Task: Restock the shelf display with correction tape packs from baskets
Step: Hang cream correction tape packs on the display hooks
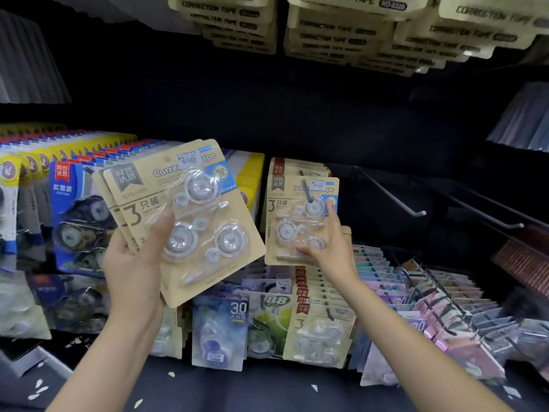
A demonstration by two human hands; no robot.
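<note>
Left hand [130,263] grips a stack of correction tape packs [190,221] not yet hung, while right hand [329,245], fingers relaxed, settles 1 hung pack [300,221] on its peg [307,190].

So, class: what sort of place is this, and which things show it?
Most likely a stationery shop aisle: price-stickered correction tape packs hang on a display hook, bare hooks wait beside them, and the left hand holds a stack of packs for restocking.
</note>
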